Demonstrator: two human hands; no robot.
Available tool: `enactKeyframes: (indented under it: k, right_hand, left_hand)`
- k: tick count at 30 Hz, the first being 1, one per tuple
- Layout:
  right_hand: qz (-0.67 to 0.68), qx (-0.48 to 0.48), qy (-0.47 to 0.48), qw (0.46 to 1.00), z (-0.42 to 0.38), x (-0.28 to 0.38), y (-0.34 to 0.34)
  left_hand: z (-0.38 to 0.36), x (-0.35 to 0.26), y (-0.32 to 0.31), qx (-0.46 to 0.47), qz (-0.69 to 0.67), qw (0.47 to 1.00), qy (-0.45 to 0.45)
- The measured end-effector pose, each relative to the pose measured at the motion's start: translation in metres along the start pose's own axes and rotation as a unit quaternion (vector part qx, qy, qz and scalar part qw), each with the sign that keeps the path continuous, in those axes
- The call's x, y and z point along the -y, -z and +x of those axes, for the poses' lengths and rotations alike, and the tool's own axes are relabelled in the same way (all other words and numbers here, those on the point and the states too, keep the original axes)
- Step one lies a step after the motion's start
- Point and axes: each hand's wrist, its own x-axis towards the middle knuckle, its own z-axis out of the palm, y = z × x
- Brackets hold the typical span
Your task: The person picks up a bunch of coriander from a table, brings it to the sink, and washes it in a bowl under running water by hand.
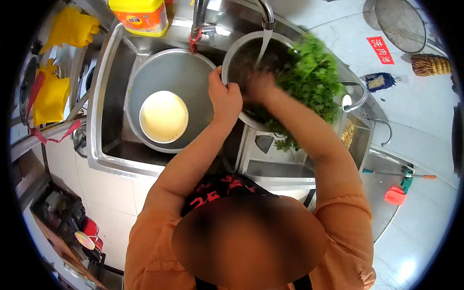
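Note:
My left hand [226, 98] grips the near-left rim of a round metal basin [231, 50] in the sink, its thumb showing at the edge. Inside that basin my right hand [262, 88] is smeared by motion, so its fingers cannot be made out. Water [264, 48] runs from the faucet [268, 21] into the basin beside it. A big bunch of leafy green herbs [316, 72] hangs over the basin's right rim, with stems reaching inside. To the left, a larger metal basin [137, 72] of greyish water holds a pale round bowl [164, 117].
A yellow-orange detergent tub [140, 18] stands behind the sink's left side. Yellow gloves [50, 99] hang at far left. A mesh strainer [401, 24], a blue brush [379, 82] and a straw brush [430, 65] are at the right. Food scraps [347, 134] sit in the right sink corner.

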Motion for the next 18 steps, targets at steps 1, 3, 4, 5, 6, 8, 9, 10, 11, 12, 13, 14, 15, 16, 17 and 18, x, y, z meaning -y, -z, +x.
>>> enactKeyframes:
  k: [1,3,4,5,6,8,9,10,11,12,13,14,15,16,17,18]
  right_hand:
    - [-0.096,0.001,0.053,0.994,0.001,0.015,-0.018]
    - [0.015,0.038,0.1,0.994,-0.007,-0.01,0.007]
    - [0.125,0.092,0.087,0.984,0.002,-0.033,0.019]
    - [0.232,0.142,0.069,0.96,0.005,-0.045,0.025]
    - [0.157,-0.007,0.011,0.987,-0.001,-0.035,0.019]
    - [0.0,-0.081,0.08,0.994,0.014,0.002,-0.031]
    - [-0.079,-0.114,0.114,0.984,0.011,0.01,-0.032]
    - [0.028,-0.19,0.177,0.965,0.006,-0.001,-0.033]
    - [0.012,-0.128,0.127,0.983,0.008,-0.019,-0.031]
    - [-0.001,-0.064,0.077,0.995,0.006,-0.04,-0.003]
    - [-0.017,-0.001,0.028,0.999,0.006,-0.051,0.014]
    - [-0.008,-0.074,-0.014,0.997,-0.002,-0.047,0.016]
    - [-0.028,-0.024,0.021,0.999,-0.004,-0.04,0.011]
    - [-0.045,0.026,0.054,0.997,-0.003,-0.028,0.003]
    - [-0.061,0.077,0.086,0.992,-0.003,-0.022,-0.004]
    - [-0.074,0.128,0.13,0.98,-0.012,-0.027,0.013]
  left_hand:
    - [0.001,0.002,0.0,0.002,-0.014,1.0,0.008]
    - [-0.003,0.012,0.003,0.005,-0.037,0.999,0.033]
    - [-0.007,0.012,0.005,0.008,-0.03,0.999,0.036]
    - [-0.007,0.011,0.006,0.013,-0.026,0.999,0.035]
    - [-0.002,0.008,0.003,0.012,-0.028,0.999,0.028]
    - [-0.001,-0.003,0.001,0.012,-0.025,0.999,0.045]
    - [0.0,-0.007,0.0,0.013,-0.023,0.998,0.054]
    - [0.003,-0.006,-0.002,0.012,-0.044,0.997,0.062]
    - [0.003,-0.002,0.0,0.012,-0.06,0.995,0.073]
    - [0.001,0.001,0.002,0.015,-0.075,0.993,0.085]
    - [-0.001,0.006,0.001,0.004,-0.06,0.996,0.069]
    - [-0.001,0.009,-0.002,-0.009,-0.047,0.998,0.051]
    - [-0.002,0.011,-0.005,-0.024,-0.036,0.998,0.035]
    - [0.001,0.01,-0.005,-0.02,-0.035,0.999,0.034]
    - [0.002,0.01,-0.004,-0.014,-0.033,0.999,0.032]
    - [0.003,0.009,-0.003,-0.008,-0.031,0.999,0.031]
